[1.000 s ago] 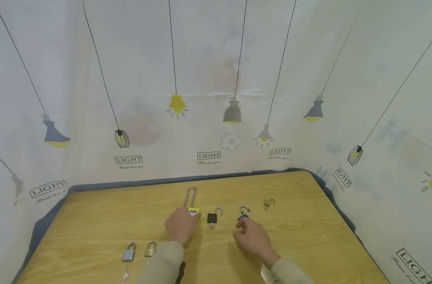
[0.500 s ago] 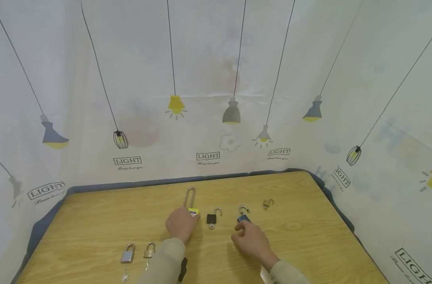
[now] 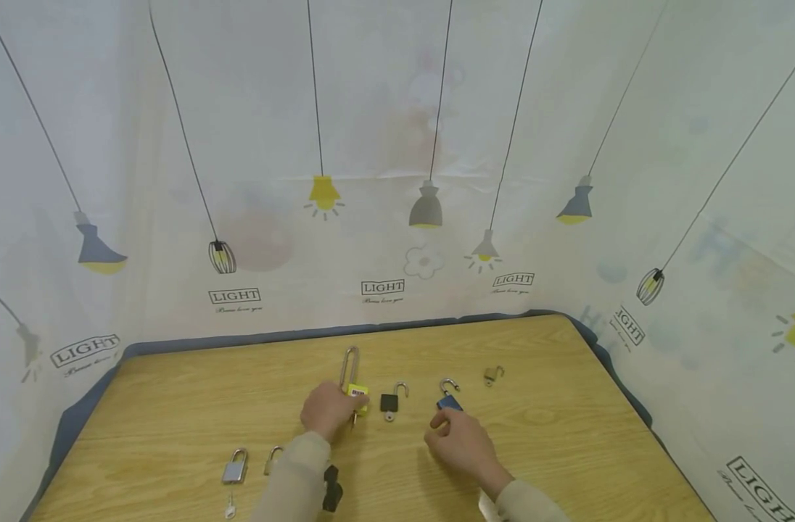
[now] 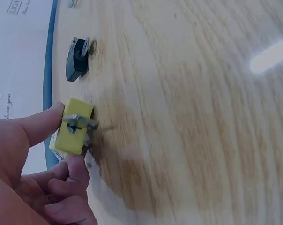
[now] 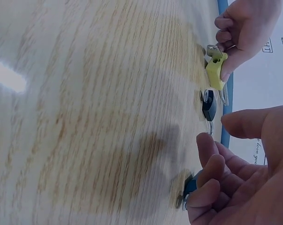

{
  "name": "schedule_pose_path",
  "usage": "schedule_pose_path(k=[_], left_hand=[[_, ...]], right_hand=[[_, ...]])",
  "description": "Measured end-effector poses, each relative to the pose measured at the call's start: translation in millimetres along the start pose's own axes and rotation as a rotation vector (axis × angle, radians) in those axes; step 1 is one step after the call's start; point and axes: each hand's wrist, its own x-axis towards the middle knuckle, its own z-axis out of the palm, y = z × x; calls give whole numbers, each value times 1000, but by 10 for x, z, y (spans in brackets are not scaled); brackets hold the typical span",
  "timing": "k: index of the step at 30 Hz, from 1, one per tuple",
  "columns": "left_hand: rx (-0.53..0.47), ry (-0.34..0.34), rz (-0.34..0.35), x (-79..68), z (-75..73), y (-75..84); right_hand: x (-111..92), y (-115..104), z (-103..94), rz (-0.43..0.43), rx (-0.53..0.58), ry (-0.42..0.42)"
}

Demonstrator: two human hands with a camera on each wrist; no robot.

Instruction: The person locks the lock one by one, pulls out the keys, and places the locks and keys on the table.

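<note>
Broadly, tabletop [image 3: 384, 478]: smooth pale-yellow wood, long streaky grain, glossy enough to throw back a white glare patch in both wrist views.
Wall sheet [image 3: 286, 145]: whitish, faintly creased, printed with hanging lamps and boxed "LIGHT" lettering.
Yellow padlock [image 4: 69, 140]: blocky body, flat faces, printed label; long thin metal shackle [image 3: 350, 349] like a stretched U. Held toward the back of the tabletop, keyhole end toward the wearer; silvery key [image 5: 216, 54] in it.
Left hand [image 3: 326, 409]: thumb and forefinger pinch the yellow body, other fingers curled beneath.
Right hand [image 3: 463, 440]: fingers loosely bent, thumb apart, nothing between them; close by the blue padlock [image 3: 448, 402], contact cannot be told.
Black padlock [image 3: 389, 402]: squarish, between the hands, shackle swung clear, key at its base.
Small brass padlock [image 3: 489, 375]: far right, shackle loose.
Silver padlock [image 3: 233, 472]: front left, boxy, rounded shackle.
Sleeves [image 3: 296, 478]: cream cloth.
</note>
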Motion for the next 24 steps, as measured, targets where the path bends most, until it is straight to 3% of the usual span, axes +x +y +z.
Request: schedule_pose_path(k=[10,16,24], left_hand=[[-122,-83,-7,26,-77,-112],[-253,-115,-14,0,-125,-154],[-377,-143,-12,-45,-161,-139]], right_hand=[[-3,-21,5,-2,12,-2],[3,-18,29,0,23,-13],[12,-58,38,-30,35,-11]])
